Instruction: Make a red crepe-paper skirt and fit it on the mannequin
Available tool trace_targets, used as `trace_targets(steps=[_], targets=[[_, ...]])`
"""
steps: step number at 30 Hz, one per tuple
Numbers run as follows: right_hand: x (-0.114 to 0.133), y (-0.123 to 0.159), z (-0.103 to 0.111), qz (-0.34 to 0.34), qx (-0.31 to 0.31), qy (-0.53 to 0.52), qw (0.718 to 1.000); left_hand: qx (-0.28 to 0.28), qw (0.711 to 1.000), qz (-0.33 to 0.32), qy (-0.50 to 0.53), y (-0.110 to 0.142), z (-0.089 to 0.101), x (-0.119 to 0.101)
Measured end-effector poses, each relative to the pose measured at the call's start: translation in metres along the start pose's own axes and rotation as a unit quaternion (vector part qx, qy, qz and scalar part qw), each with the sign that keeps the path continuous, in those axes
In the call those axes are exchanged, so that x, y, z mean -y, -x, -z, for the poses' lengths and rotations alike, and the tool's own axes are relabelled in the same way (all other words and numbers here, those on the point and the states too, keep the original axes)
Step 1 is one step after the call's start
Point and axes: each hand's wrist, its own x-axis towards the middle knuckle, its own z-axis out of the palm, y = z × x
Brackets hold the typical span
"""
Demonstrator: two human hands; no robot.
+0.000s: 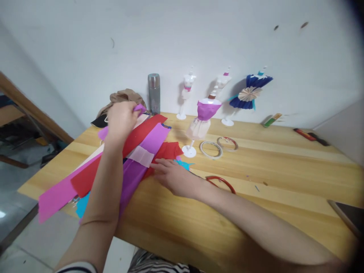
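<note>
My left hand (121, 118) is raised over the far end of a pile of crepe paper strips and pinches the end of a purple strip (140, 108). Long strips lie across the wooden table (256, 178): pink (57, 195), red (136, 138) and purple (136, 170), with a small pale pink piece (141, 155) on top. My right hand (173, 176) rests flat with fingers stretched on the edge of the purple strip and a red piece (169, 150). A blue scrap (184, 164) shows beside it.
A small mannequin in a purple-and-white paper dress (203, 117) stands mid-table, three more (186, 93) (223, 85) (248, 93) by the wall. Two tape rolls (211, 149) (227, 143), red scissors (221, 181), a metal flask (154, 93), a brown bag (122, 98), a tablet corner (348, 216).
</note>
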Motion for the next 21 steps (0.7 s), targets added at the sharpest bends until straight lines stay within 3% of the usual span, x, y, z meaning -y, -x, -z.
trace_targets(steps=[2,3,6,9,11,13,15,17,19,21], targets=[[0.001,-0.015,-0.013,0.009,0.020,0.039,0.999,0.056,0.998,-0.037,-0.004,-0.002,-0.022,-0.007],[0.001,-0.019,-0.017,0.007,0.025,0.049,0.998,0.119,0.990,-0.070,-0.017,-0.003,-0.035,-0.010],[-0.002,-0.018,-0.017,0.007,0.013,0.028,0.999,0.186,0.978,-0.097,-0.014,-0.001,-0.073,-0.018],[-0.007,-0.003,-0.004,0.002,-0.065,-0.090,0.994,0.234,0.966,-0.109,-0.007,0.004,-0.097,-0.019],[-0.011,0.010,0.008,-0.028,-0.150,-0.209,0.966,0.249,0.962,-0.111,0.000,0.006,-0.102,-0.018],[-0.016,0.022,0.020,-0.138,-0.260,-0.329,0.897,0.256,0.961,-0.106,0.007,0.007,-0.102,-0.017],[-0.020,0.030,0.031,-0.244,-0.351,-0.452,0.783,0.262,0.960,-0.100,0.013,0.008,-0.101,-0.017],[-0.024,0.035,0.039,-0.308,-0.384,-0.549,0.676,0.275,0.956,-0.102,0.025,0.008,-0.101,-0.019],[-0.028,0.037,0.045,-0.337,-0.381,-0.602,0.615,0.299,0.946,-0.113,0.048,0.008,-0.099,-0.021],[-0.032,0.038,0.048,-0.356,-0.374,-0.623,0.588,0.317,0.936,-0.126,0.083,0.008,-0.093,-0.024]])
